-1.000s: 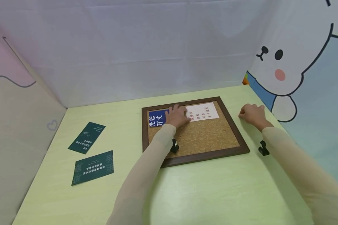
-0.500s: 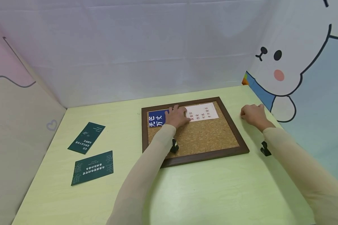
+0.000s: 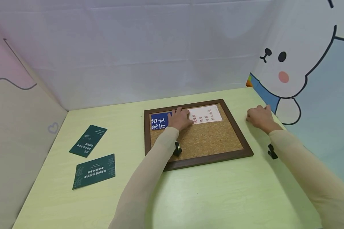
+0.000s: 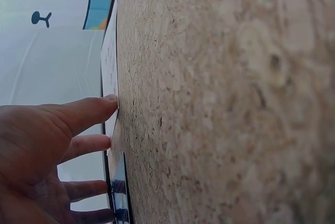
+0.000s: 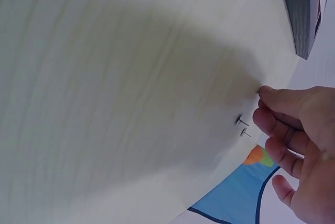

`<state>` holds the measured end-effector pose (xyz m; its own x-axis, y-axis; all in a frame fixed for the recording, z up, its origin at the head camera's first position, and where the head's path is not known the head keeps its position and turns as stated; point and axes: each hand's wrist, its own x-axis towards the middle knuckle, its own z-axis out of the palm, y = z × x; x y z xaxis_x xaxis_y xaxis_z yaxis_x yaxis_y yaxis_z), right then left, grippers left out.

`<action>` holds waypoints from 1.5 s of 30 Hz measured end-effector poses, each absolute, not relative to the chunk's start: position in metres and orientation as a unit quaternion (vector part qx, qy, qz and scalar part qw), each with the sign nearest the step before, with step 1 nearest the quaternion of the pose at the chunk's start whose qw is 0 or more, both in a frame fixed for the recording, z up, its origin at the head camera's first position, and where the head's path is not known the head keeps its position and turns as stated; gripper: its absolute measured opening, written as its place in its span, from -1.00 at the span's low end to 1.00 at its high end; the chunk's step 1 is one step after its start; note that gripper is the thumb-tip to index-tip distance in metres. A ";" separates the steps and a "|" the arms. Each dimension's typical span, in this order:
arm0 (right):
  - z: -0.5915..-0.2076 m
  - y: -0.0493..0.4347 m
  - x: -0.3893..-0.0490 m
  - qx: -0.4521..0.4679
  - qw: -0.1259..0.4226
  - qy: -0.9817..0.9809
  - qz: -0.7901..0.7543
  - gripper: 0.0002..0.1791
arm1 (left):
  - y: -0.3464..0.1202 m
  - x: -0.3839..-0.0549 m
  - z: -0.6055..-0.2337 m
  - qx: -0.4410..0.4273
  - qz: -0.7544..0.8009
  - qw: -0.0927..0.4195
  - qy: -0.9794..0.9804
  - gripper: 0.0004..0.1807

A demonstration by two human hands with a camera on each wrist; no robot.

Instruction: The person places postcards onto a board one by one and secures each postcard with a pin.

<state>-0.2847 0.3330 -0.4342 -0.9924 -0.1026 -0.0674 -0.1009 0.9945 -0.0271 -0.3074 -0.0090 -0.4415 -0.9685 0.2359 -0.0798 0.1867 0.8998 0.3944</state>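
My left hand rests with spread, fairly straight fingers over a dark-framed corkboard. Its thumb and index finger touch the white card with red writing; its other fingers reach the blue card with white writing. Beyond the board's right side, my right hand is low at the table with curled fingers. In the right wrist view, its thumb and index finger pinch at a small dark thumbtack, mostly hidden by the fingertips. Two more thumbtacks, one of them upper and one lower, lie beside them, points up.
Two dark green cards, an upper one and a lower one, lie on the pale green table left of the board. A white curtain hangs behind; a cartoon-printed cloth hangs along the right edge.
My right hand has shifted slightly to the right at the table. The left hand, the cards and the corkboard have stayed in place.
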 end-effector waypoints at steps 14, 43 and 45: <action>-0.435 0.339 -0.291 -0.045 0.046 0.980 -0.189 -0.76 | -0.008 -0.308 -0.443 0.109 0.192 0.070 0.973 -0.53; -0.430 0.298 -0.310 0.065 0.094 0.816 -0.566 -0.75 | -0.008 -0.309 -0.439 0.108 0.182 0.067 0.975 -0.57; -0.431 0.295 -0.312 0.070 0.090 0.819 -0.563 -0.74 | -0.007 -0.308 -0.439 0.109 0.181 0.066 0.975 -0.58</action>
<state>-0.3116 0.2945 -0.4309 -0.9738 0.0137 -0.2270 0.2168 0.3570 -0.9086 -0.3080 -0.0069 -0.4388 -0.9672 0.2375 -0.0897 0.1894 0.9102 0.3683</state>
